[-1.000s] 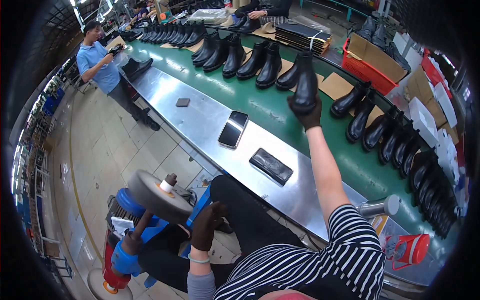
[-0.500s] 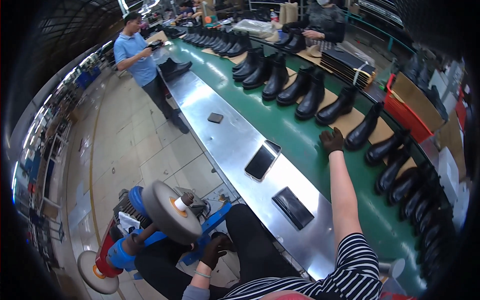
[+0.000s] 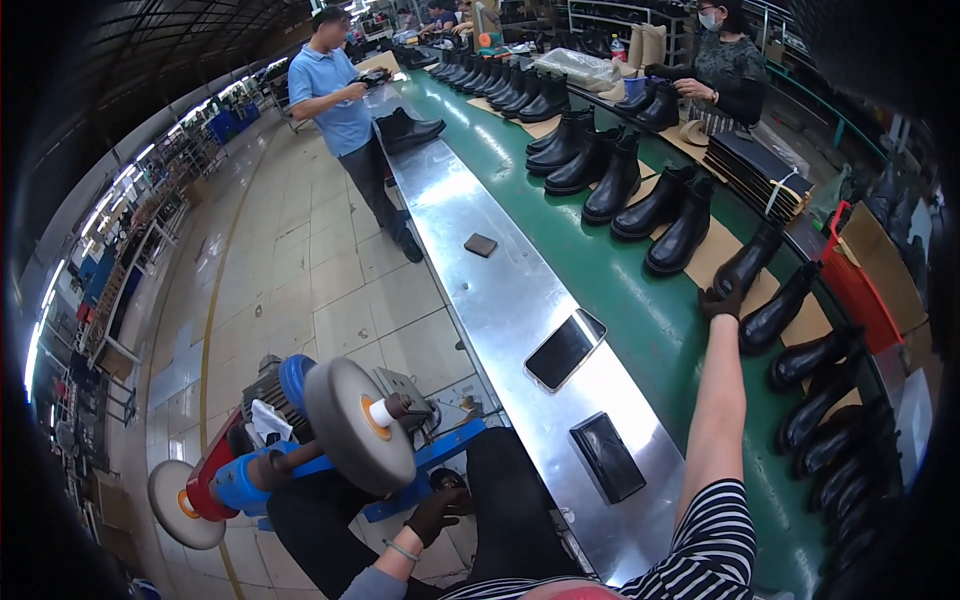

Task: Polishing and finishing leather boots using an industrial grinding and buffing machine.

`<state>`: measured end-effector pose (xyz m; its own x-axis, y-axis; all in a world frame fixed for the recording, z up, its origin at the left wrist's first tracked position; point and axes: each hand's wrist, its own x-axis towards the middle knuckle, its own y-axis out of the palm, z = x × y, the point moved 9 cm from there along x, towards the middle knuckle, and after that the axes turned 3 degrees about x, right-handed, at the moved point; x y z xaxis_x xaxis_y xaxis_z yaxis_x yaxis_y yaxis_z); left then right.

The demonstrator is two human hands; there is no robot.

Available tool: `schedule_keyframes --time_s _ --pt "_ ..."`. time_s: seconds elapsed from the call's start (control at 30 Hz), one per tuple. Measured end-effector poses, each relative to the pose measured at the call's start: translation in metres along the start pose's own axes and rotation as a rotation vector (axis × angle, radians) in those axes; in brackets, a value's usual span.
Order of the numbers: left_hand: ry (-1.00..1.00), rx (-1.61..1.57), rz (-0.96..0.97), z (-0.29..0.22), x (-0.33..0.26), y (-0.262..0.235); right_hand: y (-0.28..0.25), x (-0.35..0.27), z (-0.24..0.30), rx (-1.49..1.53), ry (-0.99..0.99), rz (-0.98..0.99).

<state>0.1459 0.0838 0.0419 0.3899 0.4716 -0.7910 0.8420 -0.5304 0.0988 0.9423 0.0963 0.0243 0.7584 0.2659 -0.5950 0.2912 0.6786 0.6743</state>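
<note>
My right hand, in a dark brown glove, reaches out over the green bench surface. Its fingers close round the toe of a black ankle boot, which stands in a row of similar boots. My left hand, gloved as well, hangs low by my lap near the buffing machine. Its fingers are loosely stretched, and nothing shows in them. Between my arms, a smartphone and a black wallet-like case lie on the metal ledge.
A machine with a large grey buffing wheel and a smaller wheel stands left of my legs. A small dark block lies on the ledge. One person stands at the far left; another works across the bench near a red crate.
My right hand has moved forward and right from bare bench onto the boot's toe. The view has shifted, so the scene sits further right. The left hand stays low by my lap.
</note>
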Motion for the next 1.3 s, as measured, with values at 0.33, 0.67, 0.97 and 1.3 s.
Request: schedule_keyframes --time_s 0.33,0.67,0.97,1.3 --pt "0.162 0.124 0.05 -0.02 -0.024 0.003 -0.015 -0.174 0.05 0.194 0.162 0.67" --pt "0.951 0.009 -0.838 -0.025 -0.301 -0.12 0.02 -0.364 0.034 -0.267 0.073 1.149" --pt "0.717 -0.251 -0.978 0.094 -0.282 -0.187 -0.071 -0.37 -0.015 -0.347 0.141 0.95" --pt "0.55 0.233 -0.268 0.078 -0.121 -0.191 -0.284 -0.427 0.021 -0.249 -0.022 0.258"
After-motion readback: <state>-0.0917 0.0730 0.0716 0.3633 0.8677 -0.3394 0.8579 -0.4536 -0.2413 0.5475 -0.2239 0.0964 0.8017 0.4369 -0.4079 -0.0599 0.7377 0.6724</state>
